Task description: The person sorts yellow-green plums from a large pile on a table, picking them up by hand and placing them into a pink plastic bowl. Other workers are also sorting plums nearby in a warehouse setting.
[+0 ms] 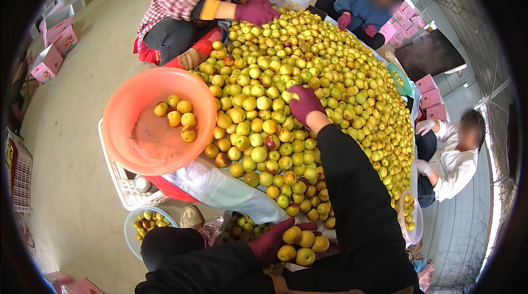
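A broad heap of yellow-green jujubes (264,102), some blotched with brown, spreads before me on a cloth-lined surface. My right hand (306,103), in a maroon glove, reaches over the middle of the heap and pinches one jujube (291,97) at its fingertips. Close to my body, my left hand (270,243) wears a matching glove and is turned up. Several yellow-brown jujubes (306,239) rest in its palm and fingers. To the left of the heap, an orange plastic basin (146,145) holds several jujubes on one side of its floor.
Under the basin is a white plastic crate (117,182). A light-blue tub (131,238) of browner jujubes stands on the floor. A co-worker's gloved hand (256,10) touches the heap's far edge; two more people sit along the right. Pink cartons (48,63) stand far left.
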`<state>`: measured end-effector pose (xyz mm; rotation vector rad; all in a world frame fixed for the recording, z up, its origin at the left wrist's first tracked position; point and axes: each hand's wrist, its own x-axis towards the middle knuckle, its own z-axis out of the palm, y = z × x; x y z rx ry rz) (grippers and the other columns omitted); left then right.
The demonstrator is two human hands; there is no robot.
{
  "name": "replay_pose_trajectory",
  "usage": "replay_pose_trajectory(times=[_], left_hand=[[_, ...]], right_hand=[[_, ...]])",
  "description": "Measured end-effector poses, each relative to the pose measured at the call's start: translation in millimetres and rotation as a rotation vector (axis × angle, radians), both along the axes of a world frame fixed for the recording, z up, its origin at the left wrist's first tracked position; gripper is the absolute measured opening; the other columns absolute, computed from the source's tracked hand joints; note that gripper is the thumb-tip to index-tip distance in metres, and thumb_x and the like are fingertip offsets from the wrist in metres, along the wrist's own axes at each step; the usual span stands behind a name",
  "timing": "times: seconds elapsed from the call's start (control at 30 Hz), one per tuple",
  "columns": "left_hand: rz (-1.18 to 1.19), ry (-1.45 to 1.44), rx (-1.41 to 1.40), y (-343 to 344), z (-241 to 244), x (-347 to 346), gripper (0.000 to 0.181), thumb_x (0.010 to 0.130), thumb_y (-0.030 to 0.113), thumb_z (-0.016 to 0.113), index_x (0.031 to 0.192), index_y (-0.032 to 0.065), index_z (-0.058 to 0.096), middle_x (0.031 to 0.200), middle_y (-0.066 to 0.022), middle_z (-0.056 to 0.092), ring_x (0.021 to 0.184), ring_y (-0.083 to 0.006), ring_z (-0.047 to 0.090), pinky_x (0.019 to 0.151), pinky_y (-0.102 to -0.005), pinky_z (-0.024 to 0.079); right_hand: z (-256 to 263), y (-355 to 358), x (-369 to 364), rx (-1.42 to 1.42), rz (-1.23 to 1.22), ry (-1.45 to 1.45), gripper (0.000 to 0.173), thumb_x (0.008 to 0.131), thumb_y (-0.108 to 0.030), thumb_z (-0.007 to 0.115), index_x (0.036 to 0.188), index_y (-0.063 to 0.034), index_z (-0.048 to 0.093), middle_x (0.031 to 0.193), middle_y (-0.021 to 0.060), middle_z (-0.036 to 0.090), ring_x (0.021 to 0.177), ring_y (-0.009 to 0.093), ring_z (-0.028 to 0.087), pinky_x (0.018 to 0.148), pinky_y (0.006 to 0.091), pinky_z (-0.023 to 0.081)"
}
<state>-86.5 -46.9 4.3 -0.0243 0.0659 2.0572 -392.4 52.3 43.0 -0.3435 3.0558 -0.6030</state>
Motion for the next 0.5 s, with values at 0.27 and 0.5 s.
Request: replay_pose_trajectory(times=[0.27,0.5], left_hand=[[-0.038,-0.091,-0.209,-5.7,21.0,-1.6,0.05,0.096,0.043,0.034,0.126,0.0052,0.047,0.119,-0.01,0.054,0.111,-0.0216,0.052,0.097,-0.033,0.038],[0.04,0.11,-0.13,1.2,-2.5,8.5,0.057,0.096,0.047,0.028,0.135,0.0074,0.041,0.129,-0.0099,0.049,0.113,-0.0187,0.051,0.098,-0.0316,0.039]], right_hand=[[8.7,-96.0,-25.6,0.445,-0.03,-0.158,0.041,0.076,-0.022,0.065,0.116,-0.017,0.058,0.131,0.0156,0.039,0.113,0.031,0.053,0.088,0.0405,0.049],[39.5,-60.6,-6.1,0.757,0.062,-0.195,0.054,0.07,-0.035,0.069,0.118,-0.0176,0.056,0.134,0.0169,0.035,0.109,0.033,0.055,0.089,0.0432,0.049]])
